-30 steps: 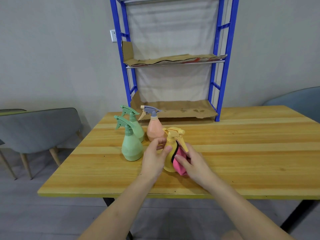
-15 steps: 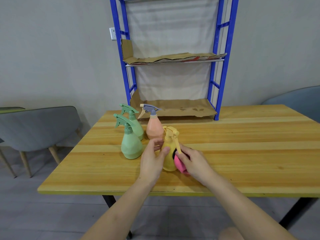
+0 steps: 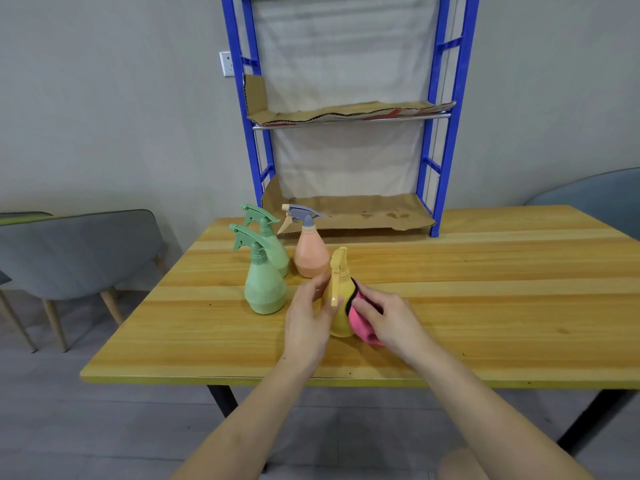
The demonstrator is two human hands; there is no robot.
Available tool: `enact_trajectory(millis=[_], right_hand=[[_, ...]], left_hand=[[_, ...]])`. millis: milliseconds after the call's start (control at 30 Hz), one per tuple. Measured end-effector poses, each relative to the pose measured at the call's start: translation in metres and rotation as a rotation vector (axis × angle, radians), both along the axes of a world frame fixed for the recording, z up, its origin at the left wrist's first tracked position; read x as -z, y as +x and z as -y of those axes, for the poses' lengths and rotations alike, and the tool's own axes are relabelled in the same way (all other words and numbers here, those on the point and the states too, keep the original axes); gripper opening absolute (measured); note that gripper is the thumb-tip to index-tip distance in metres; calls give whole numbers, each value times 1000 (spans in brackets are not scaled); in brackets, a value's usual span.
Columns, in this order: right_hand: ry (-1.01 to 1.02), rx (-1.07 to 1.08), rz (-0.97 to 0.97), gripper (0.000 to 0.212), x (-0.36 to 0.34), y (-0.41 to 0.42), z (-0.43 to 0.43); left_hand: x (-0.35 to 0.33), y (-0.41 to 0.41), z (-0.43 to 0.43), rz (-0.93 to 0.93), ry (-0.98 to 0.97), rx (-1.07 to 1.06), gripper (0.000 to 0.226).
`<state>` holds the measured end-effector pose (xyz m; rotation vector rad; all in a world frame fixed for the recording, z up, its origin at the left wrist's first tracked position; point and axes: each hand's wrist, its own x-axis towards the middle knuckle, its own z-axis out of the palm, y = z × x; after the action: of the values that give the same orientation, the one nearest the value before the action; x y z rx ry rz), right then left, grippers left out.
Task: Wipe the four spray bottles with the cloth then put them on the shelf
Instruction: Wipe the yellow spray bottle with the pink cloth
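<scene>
Rotated yellow bottle meets cloth in right hand.

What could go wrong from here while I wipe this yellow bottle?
The right hand presses the cloth sideways on the yellow bottle, which the left hand grips by its upper part; a hard stroke might tip it. The orange bottle and nearest green bottle stand close by the left hand, so a wide move could knock them. The cardboard on the shelf is wavy; bottles may stand unsteady there.
</scene>
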<state>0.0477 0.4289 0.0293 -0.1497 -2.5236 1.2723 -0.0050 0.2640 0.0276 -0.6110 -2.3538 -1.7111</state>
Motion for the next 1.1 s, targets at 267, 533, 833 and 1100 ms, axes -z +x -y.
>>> enact_trajectory(millis=[267,533,833,1100], right_hand=[[-115,-6,-57,36,-26,-12,13],[-200,-37,79,43,-9,2,-2],[-71,-76,106,52,-9,1,-8],[-8,-96,109,75,-3,5,-6]], left_hand=[[1,-8,4,6,3,28,30],[0,-13,4,54,-43,6,33],[5,-10,12,122,11,79,48],[11,-10,8,58,-3,33,39]])
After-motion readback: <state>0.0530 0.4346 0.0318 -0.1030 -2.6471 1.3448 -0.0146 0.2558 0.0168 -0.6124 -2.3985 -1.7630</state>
